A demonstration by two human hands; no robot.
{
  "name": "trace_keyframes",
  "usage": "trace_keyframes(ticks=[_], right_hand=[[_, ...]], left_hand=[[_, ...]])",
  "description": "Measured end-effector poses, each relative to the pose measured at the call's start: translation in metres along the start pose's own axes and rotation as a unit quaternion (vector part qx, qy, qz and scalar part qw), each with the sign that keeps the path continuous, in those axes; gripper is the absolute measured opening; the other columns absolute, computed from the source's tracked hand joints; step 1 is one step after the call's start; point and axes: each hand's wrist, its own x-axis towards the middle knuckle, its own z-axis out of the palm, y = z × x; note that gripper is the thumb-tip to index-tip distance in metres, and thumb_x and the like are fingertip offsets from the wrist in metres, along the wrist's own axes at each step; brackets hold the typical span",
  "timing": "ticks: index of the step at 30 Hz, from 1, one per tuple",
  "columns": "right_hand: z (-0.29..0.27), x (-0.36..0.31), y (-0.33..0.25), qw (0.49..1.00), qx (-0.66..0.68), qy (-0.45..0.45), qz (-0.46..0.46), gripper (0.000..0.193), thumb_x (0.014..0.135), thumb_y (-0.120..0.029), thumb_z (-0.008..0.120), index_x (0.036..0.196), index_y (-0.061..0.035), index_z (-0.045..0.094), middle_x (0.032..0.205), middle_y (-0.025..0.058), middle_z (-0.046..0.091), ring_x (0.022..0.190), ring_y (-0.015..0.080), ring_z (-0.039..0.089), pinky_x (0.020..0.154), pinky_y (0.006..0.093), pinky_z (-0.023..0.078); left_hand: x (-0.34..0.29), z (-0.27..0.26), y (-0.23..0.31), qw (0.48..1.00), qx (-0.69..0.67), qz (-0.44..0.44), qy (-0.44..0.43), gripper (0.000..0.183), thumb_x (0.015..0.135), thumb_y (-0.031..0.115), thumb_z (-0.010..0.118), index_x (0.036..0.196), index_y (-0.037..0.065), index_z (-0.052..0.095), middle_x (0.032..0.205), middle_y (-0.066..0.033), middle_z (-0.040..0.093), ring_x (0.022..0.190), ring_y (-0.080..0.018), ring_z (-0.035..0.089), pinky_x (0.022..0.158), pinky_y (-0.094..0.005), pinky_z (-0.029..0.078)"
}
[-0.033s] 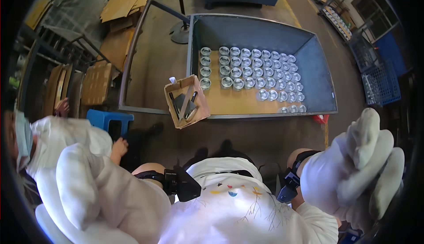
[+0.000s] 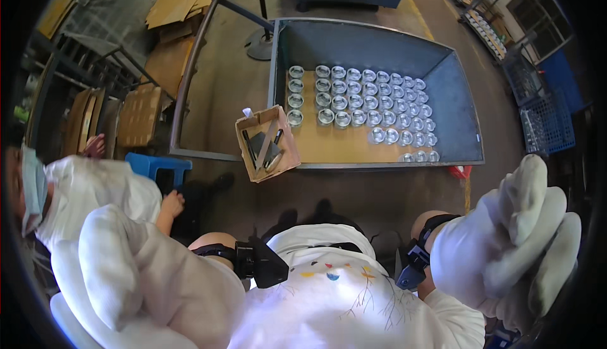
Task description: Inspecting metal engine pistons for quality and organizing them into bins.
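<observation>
Two white-gloved hands show at the lower edge, both raised close to the camera and well apart from the work below. The left hand (image 2: pixel 136 273) in its white fabric glove is a bulky blur at the lower left; whether its fingers are spread or closed cannot be told, and nothing shows in it. The right hand (image 2: pixel 518 241) at the lower right has its fingers loosely apart and slightly curled, palm empty, touching nothing.

One large grey-blue metal bin (image 2: pixel 455 105) with sloping walls stands ahead on the concrete floor (image 2: pixel 227 90). Its floor is a brown board, and on this stand short clear glass jars (image 2: pixel 370 105) in close rows: about five rows, roughly forty-five jars in all, too small at the far end to count exactly. The near left part of the board is bare.

One small open brown cardboard box (image 2: pixel 265 143) rests tilted on the bin's near left rim; inside lie a few dark flat tools, perhaps three, not clear enough to name.

A second person in white clothing (image 2: pixel 95 188) sits at the left beside one blue plastic stool (image 2: pixel 158 165).
</observation>
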Motion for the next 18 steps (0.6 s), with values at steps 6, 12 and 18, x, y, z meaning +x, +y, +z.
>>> trace_keyframes(ticks=[6,12,18], right_hand=[[-0.042,0.010,-0.003,0.987,-0.020,-0.091,-0.130,0.021,0.081,-0.013,0.068,0.085,-0.0030,0.050,0.085,0.0089,0.053,0.084,0.0153,0.048,0.082,0.0286,0.042],[-0.059,0.014,-0.004,0.990,-0.019,-0.096,-0.105,0.022,0.082,-0.015,0.068,0.089,-0.0028,0.051,0.086,0.0090,0.053,0.086,0.0168,0.048,0.083,0.0298,0.041],[-0.077,0.023,-0.005,0.990,-0.027,-0.106,-0.088,0.023,0.083,-0.016,0.068,0.092,-0.0026,0.052,0.088,0.0091,0.053,0.087,0.0183,0.048,0.084,0.0310,0.040]], left_hand=[[0.002,0.033,0.006,0.999,0.013,-0.037,0.032,0.039,0.093,0.038,0.060,0.132,0.042,0.056,0.099,0.0193,0.058,0.084,-0.0093,0.047,0.103,-0.0517,0.034],[-0.005,0.044,0.022,0.996,0.006,-0.053,0.066,0.040,0.093,0.038,0.060,0.133,0.042,0.055,0.101,0.0203,0.058,0.086,-0.0098,0.048,0.102,-0.0532,0.033],[-0.007,0.064,0.010,0.993,-0.007,-0.059,0.101,0.040,0.093,0.037,0.060,0.133,0.042,0.054,0.104,0.0214,0.059,0.088,-0.0102,0.049,0.102,-0.0547,0.032]])
